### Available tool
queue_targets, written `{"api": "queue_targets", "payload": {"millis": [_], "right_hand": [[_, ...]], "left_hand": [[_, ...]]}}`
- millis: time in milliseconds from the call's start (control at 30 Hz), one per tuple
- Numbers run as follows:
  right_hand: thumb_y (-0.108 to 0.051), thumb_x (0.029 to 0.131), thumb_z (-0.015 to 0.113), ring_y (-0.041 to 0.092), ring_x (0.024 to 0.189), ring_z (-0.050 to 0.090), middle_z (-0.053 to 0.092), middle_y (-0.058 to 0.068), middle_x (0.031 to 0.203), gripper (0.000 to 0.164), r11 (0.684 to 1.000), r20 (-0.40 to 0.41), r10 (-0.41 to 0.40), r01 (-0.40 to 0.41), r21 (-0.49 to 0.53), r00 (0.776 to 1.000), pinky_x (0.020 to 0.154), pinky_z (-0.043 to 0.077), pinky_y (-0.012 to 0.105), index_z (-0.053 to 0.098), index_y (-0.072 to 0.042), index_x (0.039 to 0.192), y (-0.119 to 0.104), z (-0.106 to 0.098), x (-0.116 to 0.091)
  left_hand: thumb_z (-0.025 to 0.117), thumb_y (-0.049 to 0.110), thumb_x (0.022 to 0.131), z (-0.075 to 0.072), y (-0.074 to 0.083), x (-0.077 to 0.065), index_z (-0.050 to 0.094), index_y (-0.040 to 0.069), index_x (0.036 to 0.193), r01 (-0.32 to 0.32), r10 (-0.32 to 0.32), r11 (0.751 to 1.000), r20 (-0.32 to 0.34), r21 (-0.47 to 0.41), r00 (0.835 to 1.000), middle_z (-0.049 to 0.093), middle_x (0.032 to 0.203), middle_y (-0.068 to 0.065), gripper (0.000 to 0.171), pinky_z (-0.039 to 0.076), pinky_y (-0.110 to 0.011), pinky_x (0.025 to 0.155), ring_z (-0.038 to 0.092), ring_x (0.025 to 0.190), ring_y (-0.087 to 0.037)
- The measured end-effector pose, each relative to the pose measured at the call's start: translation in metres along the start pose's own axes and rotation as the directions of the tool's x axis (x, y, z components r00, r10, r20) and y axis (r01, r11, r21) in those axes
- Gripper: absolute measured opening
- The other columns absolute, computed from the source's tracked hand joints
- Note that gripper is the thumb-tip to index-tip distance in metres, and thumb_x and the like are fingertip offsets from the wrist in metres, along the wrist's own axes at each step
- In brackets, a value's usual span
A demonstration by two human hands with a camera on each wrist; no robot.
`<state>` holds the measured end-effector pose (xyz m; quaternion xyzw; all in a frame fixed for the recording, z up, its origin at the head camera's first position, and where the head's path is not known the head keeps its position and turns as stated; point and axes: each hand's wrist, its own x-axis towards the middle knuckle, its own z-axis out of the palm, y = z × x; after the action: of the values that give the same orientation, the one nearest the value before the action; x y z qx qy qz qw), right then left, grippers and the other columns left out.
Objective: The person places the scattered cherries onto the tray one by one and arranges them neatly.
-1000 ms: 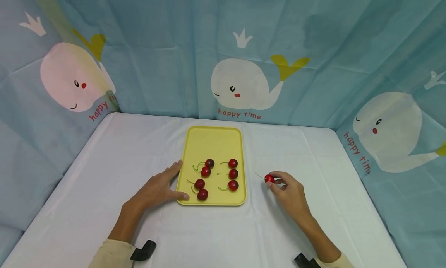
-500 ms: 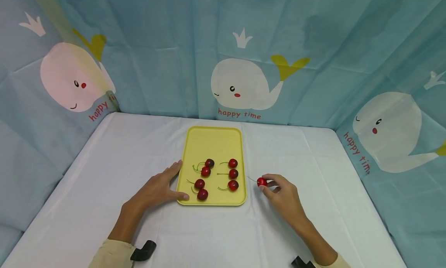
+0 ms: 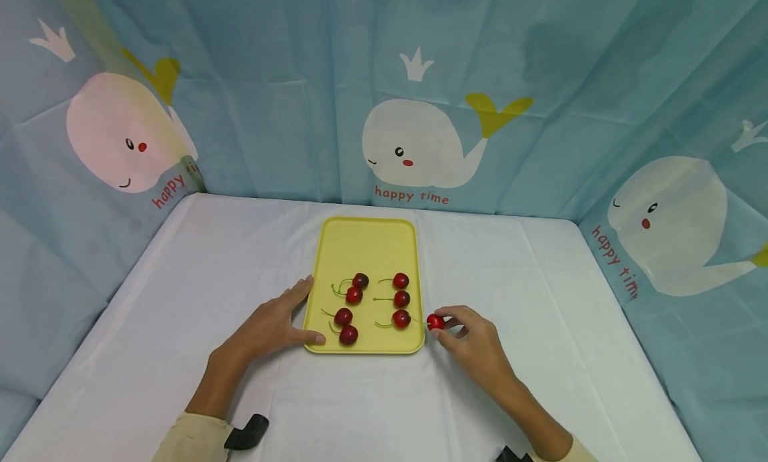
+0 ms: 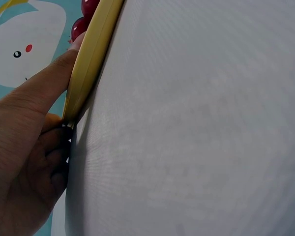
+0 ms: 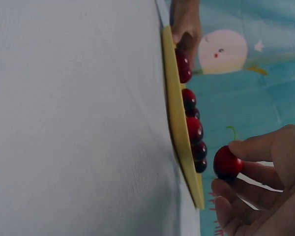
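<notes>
In the head view my right hand (image 3: 474, 345) pinches a red cherry (image 3: 435, 322) between thumb and fingers, just off the right rim of a yellow tray (image 3: 369, 245). Its green stem points left over the tray; in the right wrist view this cherry (image 5: 227, 163) hangs apart from the tray (image 5: 173, 98). My left hand (image 3: 270, 325) rests at the tray's near left corner, thumb over the rim and fingers stretched along the left side. Several stemmed cherries lie on the tray, a left group (image 3: 343, 317) and a right column (image 3: 401, 299).
A white cloth (image 3: 528, 275) covers the table around the tray. Blue curtains (image 3: 264, 115) printed with whales hang behind and at both sides. Black wrist devices (image 3: 247, 433) sit at the sleeves.
My right hand has moved left and slightly toward me, bringing the cherry from well right of the tray to its right rim. The left hand and tray stay put.
</notes>
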<state>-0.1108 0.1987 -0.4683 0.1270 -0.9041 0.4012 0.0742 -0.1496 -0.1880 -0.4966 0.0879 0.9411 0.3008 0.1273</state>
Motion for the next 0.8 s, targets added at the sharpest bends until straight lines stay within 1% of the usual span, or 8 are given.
{"api": "queue_targets", "payload": {"millis": [167, 333, 467, 533, 800], "right_hand": [[-0.008, 0.085, 0.088, 0.008, 0.093, 0.072, 0.076, -0.01, 0.108, 0.03, 1.0, 0.027, -0.005, 0.005, 0.005, 1.0, 0.077, 0.062, 0.032, 0.078, -0.016, 0.113, -0.005, 0.005, -0.001], [-0.005, 0.084, 0.089, 0.006, 0.092, 0.071, 0.076, -0.012, 0.106, 0.032, 0.999, 0.046, -0.024, 0.023, 0.025, 0.999, 0.078, 0.061, 0.033, 0.078, -0.016, 0.111, -0.008, 0.01, -0.002], [-0.003, 0.082, 0.089, 0.007, 0.091, 0.072, 0.076, -0.011, 0.105, 0.033, 0.998, 0.058, -0.044, 0.042, 0.041, 0.997, 0.078, 0.062, 0.033, 0.077, -0.016, 0.111, -0.011, 0.014, -0.002], [-0.003, 0.083, 0.089, 0.008, 0.091, 0.072, 0.075, -0.01, 0.105, 0.033, 0.998, 0.066, -0.053, 0.051, 0.043, 0.996, 0.077, 0.062, 0.031, 0.077, -0.015, 0.111, -0.012, 0.016, -0.003], [-0.006, 0.085, 0.089, 0.007, 0.093, 0.071, 0.074, -0.01, 0.107, 0.032, 0.998, 0.108, -0.057, 0.053, 0.035, 0.993, 0.079, 0.061, 0.028, 0.076, -0.017, 0.113, -0.018, 0.024, -0.005]], "left_hand": [[0.083, 0.074, 0.073, 0.0, 0.0, 0.0, 0.024, 0.017, 0.17, -0.003, 0.003, 1.0, 0.001, -0.002, 1.0, 0.029, 0.174, -0.012, 0.127, 0.031, -0.07, 0.122, 0.026, 0.159, -0.047], [0.083, 0.075, 0.073, -0.001, -0.001, 0.0, 0.024, 0.018, 0.171, -0.005, 0.005, 1.0, 0.001, 0.004, 1.0, 0.029, 0.174, -0.012, 0.127, 0.032, -0.07, 0.121, 0.027, 0.158, -0.047], [0.083, 0.075, 0.073, -0.001, -0.001, 0.001, 0.024, 0.018, 0.171, -0.005, 0.005, 1.0, 0.001, 0.004, 1.0, 0.029, 0.174, -0.012, 0.127, 0.032, -0.07, 0.122, 0.027, 0.159, -0.047], [0.083, 0.075, 0.073, -0.001, -0.001, 0.001, 0.024, 0.018, 0.171, -0.004, 0.004, 1.0, 0.002, 0.002, 1.0, 0.029, 0.174, -0.012, 0.127, 0.031, -0.07, 0.122, 0.027, 0.159, -0.047], [0.084, 0.073, 0.073, -0.001, 0.0, 0.0, 0.024, 0.018, 0.171, 0.004, -0.004, 1.0, 0.006, -0.005, 1.0, 0.029, 0.174, -0.012, 0.127, 0.031, -0.07, 0.122, 0.026, 0.159, -0.047]]}}
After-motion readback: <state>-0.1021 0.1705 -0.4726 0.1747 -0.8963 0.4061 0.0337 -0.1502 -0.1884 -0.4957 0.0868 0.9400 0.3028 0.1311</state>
